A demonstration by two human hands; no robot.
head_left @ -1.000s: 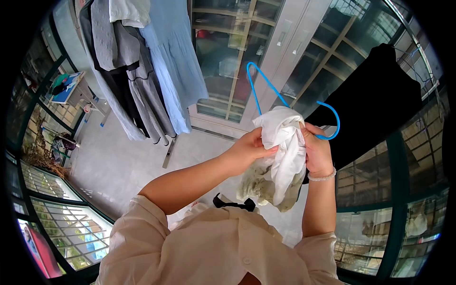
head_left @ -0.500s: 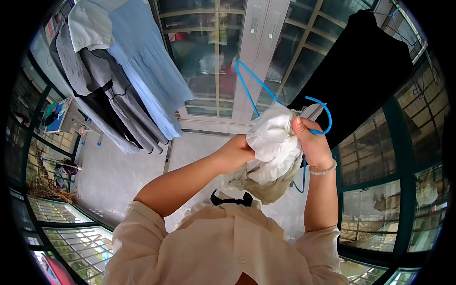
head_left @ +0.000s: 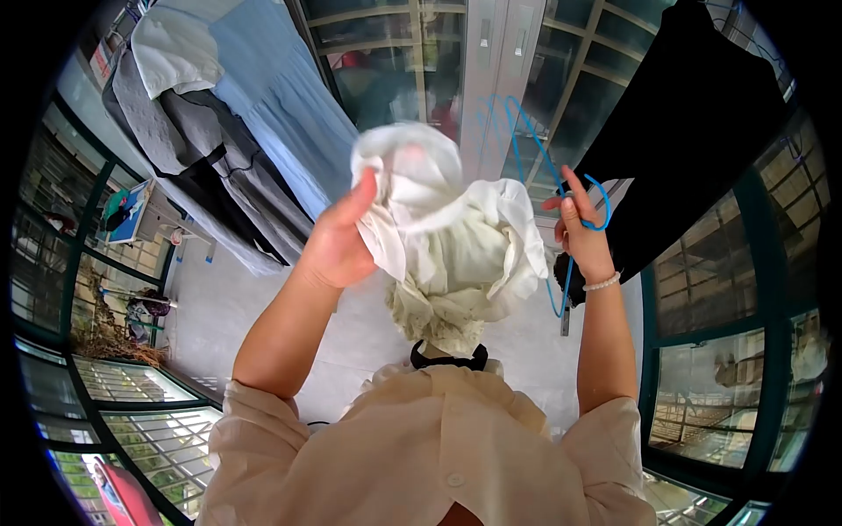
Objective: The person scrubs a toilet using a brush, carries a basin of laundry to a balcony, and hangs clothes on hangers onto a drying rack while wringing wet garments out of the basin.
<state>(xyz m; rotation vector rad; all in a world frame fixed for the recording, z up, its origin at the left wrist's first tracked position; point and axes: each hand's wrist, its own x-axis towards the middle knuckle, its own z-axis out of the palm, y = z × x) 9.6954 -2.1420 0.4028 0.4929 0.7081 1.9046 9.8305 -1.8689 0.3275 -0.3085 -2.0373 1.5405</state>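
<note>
My left hand (head_left: 340, 238) grips a bunched white garment (head_left: 469, 250) near its upper left part, with the thumb on top and the other fingers hidden behind the cloth. The garment hangs in front of my chest, and its lower folds look creamy and frilled. My right hand (head_left: 579, 223) is closed around a blue hanger (head_left: 598, 188) near its hook, with one finger pointing up. The hanger's thin frame hangs to the left of that hand, apart from the garment's right edge or just behind it; I cannot tell which.
A light blue dress (head_left: 279, 110) and a grey garment (head_left: 167, 114) hang at the left. At the right hangs a long black garment (head_left: 680, 114). Glass sliding doors (head_left: 386, 61) stand ahead. Dark-framed windows (head_left: 710, 394) line the right side.
My left hand has moved left and up, pulling the white garment away from the hanger and spreading it. My right hand holds the hanger alone now.
</note>
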